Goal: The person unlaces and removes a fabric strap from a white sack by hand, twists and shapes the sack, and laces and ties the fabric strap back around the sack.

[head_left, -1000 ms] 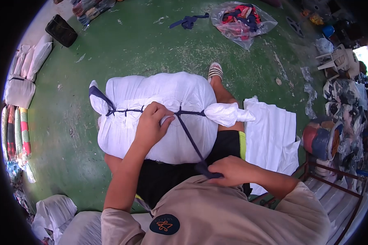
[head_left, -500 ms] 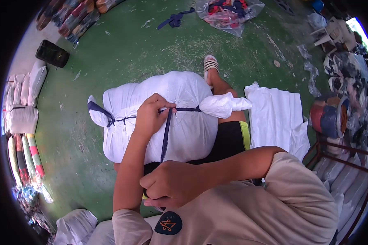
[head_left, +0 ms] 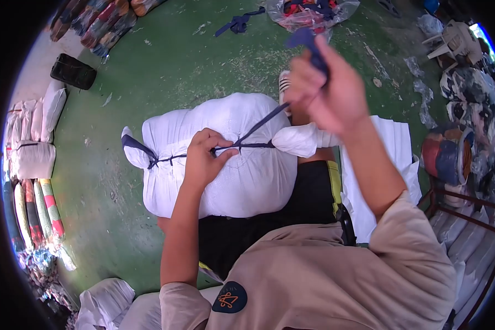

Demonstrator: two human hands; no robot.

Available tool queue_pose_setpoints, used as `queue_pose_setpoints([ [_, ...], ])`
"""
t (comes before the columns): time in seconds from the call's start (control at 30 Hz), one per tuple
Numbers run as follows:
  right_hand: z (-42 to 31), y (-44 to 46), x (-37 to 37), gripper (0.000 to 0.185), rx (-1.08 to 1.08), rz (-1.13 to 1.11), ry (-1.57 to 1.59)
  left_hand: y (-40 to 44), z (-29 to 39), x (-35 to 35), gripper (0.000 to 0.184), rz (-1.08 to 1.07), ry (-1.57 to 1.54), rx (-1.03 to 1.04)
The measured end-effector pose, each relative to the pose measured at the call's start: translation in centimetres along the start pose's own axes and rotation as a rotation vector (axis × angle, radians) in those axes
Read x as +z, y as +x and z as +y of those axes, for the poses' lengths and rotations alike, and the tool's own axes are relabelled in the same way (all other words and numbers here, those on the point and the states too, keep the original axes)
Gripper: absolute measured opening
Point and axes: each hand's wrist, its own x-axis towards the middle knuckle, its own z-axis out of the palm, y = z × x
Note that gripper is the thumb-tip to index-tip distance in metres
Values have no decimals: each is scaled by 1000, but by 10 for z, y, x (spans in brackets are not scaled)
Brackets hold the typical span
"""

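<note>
A plump white bale (head_left: 258,187) lies across my lap, with navy cloth strip (head_left: 256,146) drawn along its top seam. Pressed onto the bale, my left hand (head_left: 208,153) pinches the strip at the seam. My right hand (head_left: 331,82), smeared by motion, is raised beyond the bale on the right with a bunched length of the same strip in its fingers. From there the strip runs taut down to the seam. Twisted white ears stick out at both ends of the bale; the left ear (head_left: 133,151) is wrapped in navy strip.
Folded white sheets or sacks (head_left: 377,165) lie right of my leg. A clear plastic bag of red and navy cloth (head_left: 313,14) and a loose navy strip (head_left: 237,25) are on the green floor ahead. A black case-like object (head_left: 73,71) stands at left.
My right hand has swung from near my chest up and away past the bale, carrying the strip over with it. My left hand stays at the seam.
</note>
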Motion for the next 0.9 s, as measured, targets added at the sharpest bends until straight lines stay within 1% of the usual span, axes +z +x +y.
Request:
queue_pose_setpoints([
  [0.07,-22,15,-41,24,33,7,-24,-1,-1,2,15,19,0,-5],
  [0.13,-25,26,-74,25,114,168,-279,0,-2,4,14,31,2,-5],
  [0.17,-28,26,-77,25,119,165,-272,0,-4,4,14,32,9,-11],
  [0.3,-32,30,-87,23,221,214,-620,1,-12,1,13,-5,-34,-19],
  [0.33,-32,31,-91,23,219,207,-617,2,-11,-2,13,-1,-27,-19],
  [0.43,-22,24,-113,17,278,225,-772,3,-4,-2,11,-3,-1,-42],
  [0.5,-15,15,-121,17,297,247,-811,4,0,1,10,-24,10,-51],
  [0.63,5,-13,-111,15,-214,-232,-1661,5,13,15,10,41,93,-35],
  [0.67,6,-19,-109,15,-209,-215,-1663,5,14,21,10,26,88,-31],
  [0.8,13,-30,-94,16,-203,-605,-2183,1,16,32,10,204,182,63],
  [0.83,12,-31,-88,16,-202,-602,-2177,0,14,32,10,199,186,61],
  [0.9,4,-29,-70,19,-133,-695,-2153,-2,8,30,11,219,258,113],
])
